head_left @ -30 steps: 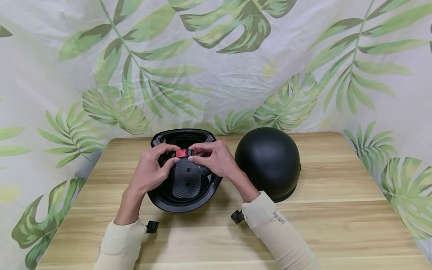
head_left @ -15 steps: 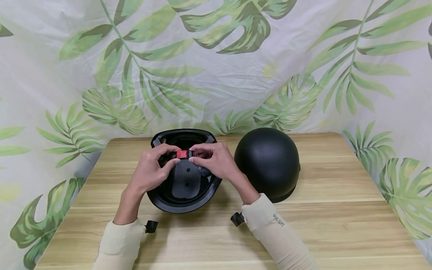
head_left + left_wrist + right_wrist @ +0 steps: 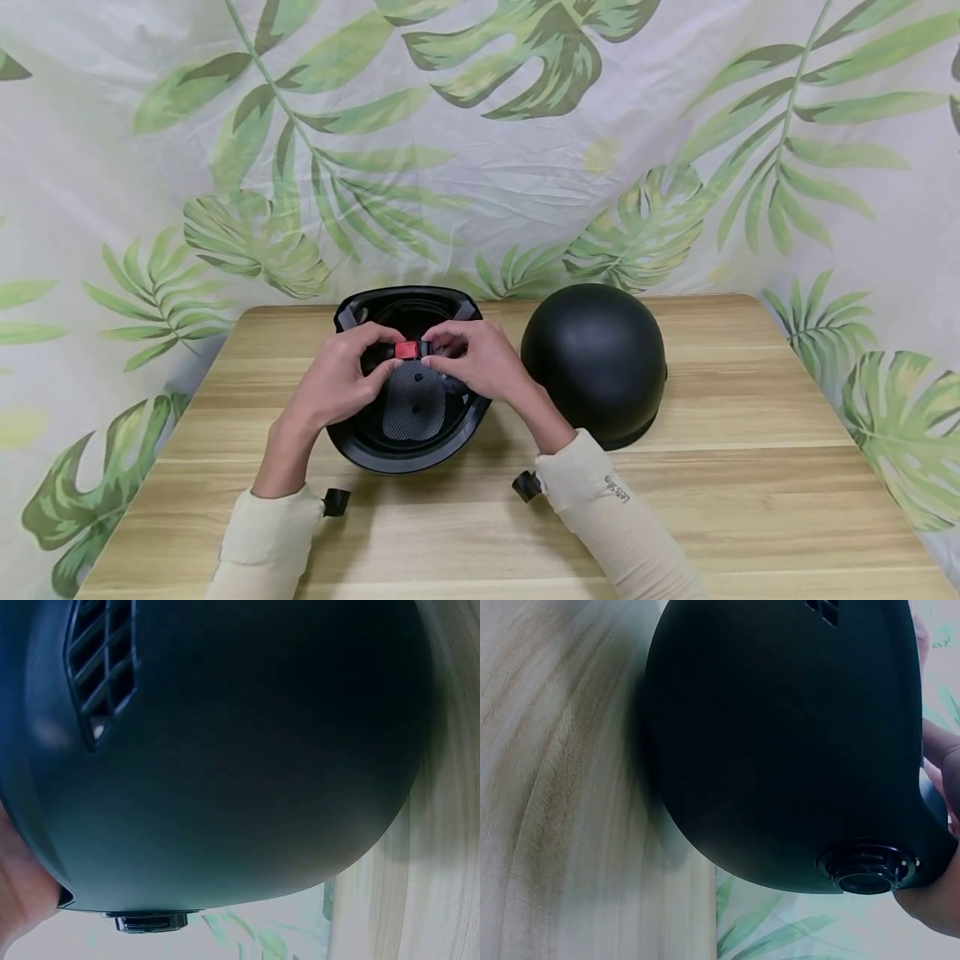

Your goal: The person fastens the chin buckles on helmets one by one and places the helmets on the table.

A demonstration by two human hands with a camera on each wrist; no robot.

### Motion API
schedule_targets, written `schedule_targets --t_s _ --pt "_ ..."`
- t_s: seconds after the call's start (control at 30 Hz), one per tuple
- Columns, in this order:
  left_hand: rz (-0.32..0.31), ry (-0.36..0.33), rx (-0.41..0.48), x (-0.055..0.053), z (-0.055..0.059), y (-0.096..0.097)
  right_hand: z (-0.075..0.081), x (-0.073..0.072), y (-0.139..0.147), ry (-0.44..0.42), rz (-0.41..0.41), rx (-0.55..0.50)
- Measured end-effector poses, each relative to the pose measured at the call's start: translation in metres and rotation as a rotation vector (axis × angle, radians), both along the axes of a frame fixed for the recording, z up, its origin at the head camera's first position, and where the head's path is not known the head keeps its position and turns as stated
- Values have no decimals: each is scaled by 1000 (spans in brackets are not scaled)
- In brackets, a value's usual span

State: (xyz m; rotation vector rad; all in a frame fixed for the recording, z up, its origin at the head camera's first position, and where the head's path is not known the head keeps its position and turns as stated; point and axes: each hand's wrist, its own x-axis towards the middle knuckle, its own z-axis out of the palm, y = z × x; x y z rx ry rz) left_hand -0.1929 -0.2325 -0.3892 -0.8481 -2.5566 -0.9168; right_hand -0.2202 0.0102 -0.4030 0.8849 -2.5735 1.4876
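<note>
An upturned black helmet (image 3: 405, 461) lies on the table, its hollow and a grey textured pad (image 3: 414, 404) facing up. Above the hollow, my left hand (image 3: 337, 379) pinches the red end of a strap buckle (image 3: 406, 350) between thumb and fingers. My right hand (image 3: 486, 360) pinches the buckle's black end from the other side. Both ends meet; whether they are latched I cannot tell. In the left wrist view the helmet's shell (image 3: 247, 780) hides most of the left hand (image 3: 22, 881). The right wrist view shows the shell (image 3: 780, 750) with part of the right hand (image 3: 943, 769) behind its rim.
A second black helmet (image 3: 592, 362) sits dome up, right of the first, close to my right forearm. Both are near the back of the wooden table (image 3: 750, 500). Behind hangs a leaf-patterned cloth (image 3: 510, 192). Small black pieces (image 3: 336, 502) stick out at both sleeve cuffs.
Both hands and the buckle have shifted slightly toward me and a touch to the right. The two helmets stay in place.
</note>
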Motion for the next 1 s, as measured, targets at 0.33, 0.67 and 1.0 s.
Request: schedule_targets --t_s 0.33,0.67,1.0 --pt "20 -6 -70 -2 -2 -1 2 2 -6 46 -29 193" --pt "44 -33 -159 -2 -2 0 6 4 -13 70 -68 344" --pt "0 -16 -75 -1 0 -2 7 3 -12 67 -46 267"
